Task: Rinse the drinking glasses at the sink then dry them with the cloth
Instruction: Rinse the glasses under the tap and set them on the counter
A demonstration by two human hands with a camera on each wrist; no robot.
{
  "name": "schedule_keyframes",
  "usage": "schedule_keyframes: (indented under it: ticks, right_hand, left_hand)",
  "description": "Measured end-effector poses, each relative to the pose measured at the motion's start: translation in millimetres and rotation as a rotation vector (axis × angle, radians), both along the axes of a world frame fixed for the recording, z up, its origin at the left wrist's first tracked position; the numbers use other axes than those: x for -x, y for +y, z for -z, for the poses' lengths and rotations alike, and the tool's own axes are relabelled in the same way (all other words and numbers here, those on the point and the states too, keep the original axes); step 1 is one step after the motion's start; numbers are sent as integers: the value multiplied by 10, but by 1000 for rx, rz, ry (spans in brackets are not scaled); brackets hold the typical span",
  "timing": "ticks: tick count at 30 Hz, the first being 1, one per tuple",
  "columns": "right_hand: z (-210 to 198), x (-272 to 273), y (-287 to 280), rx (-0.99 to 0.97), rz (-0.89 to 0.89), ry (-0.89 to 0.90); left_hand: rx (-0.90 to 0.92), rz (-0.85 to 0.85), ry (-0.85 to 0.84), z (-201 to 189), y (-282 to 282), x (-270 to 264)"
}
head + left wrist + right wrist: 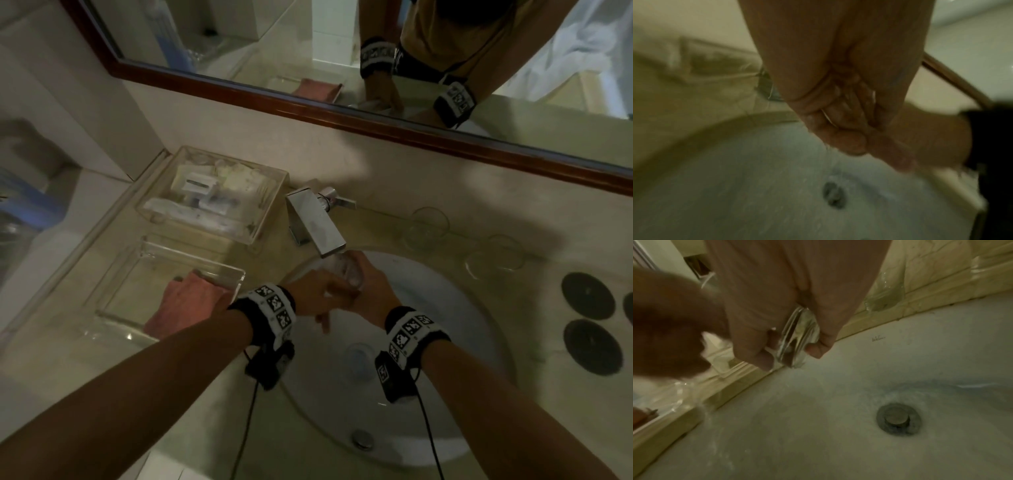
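Observation:
A clear drinking glass point(349, 270) is held under the faucet point(315, 222), over the white sink point(455, 308). My right hand point(370, 287) grips it; in the right wrist view the glass point(797, 337) sits between its fingers and thumb. My left hand point(318, 294) overlaps the right one, its fingers curled against the glass, whose rim point(825, 113) shows across the hand in the left wrist view. Water drips into the basin. Two more glasses point(426, 228) point(496, 255) stand on the counter to the right. The pink cloth point(191, 301) lies in a clear tray point(147, 260) on the left.
A clear box of toiletries point(212, 195) stands behind the tray. Dark round coasters point(587, 296) lie at the far right of the counter. The drain point(898, 418) is in the basin's middle. A mirror point(308, 51) runs along the back wall.

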State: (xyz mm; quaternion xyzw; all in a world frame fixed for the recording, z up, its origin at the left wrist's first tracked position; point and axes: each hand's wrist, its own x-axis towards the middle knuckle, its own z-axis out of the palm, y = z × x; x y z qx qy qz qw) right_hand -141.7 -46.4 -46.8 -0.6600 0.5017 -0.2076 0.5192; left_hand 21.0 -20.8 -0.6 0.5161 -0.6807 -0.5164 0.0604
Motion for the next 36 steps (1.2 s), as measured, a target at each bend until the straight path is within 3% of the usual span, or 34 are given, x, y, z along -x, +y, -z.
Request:
schedule_keyframes:
  ticks: [2, 5, 9, 12, 15, 17, 19, 23, 29, 36]
  right_hand:
    - [44, -8, 12, 16, 13, 20]
    - [100, -31, 24, 13, 14, 72]
    - [23, -115, 88, -30, 153, -33]
    - [-11, -119, 81, -149, 168, -143]
    - [-62, -34, 24, 12, -10, 60]
    - [-70, 53, -18, 14, -95, 69]
    - [-47, 85, -26, -10, -133, 47]
    - [-56, 8, 4, 42, -8, 29]
    - [-1, -153, 121, -21, 105, 8]
    - [-34, -159, -16, 125, -182, 359]
  left_hand:
    - [22, -5, 45, -62, -36, 23]
    - [99, -20, -13, -69, -72, 66]
    - [94, -208, 53, -99, -36, 161]
    - [81, -232, 84, -89, -4, 111]
    - [185, 28, -98, -37, -26, -71]
    - [354, 370, -408, -42, -71, -164]
    - [417, 509, -536, -62, -118, -194]
    - [201, 211, -172, -28, -96, -155]
    - [98, -85, 37, 187, 2, -89]
    - [-165, -358, 262, 148, 91, -101]
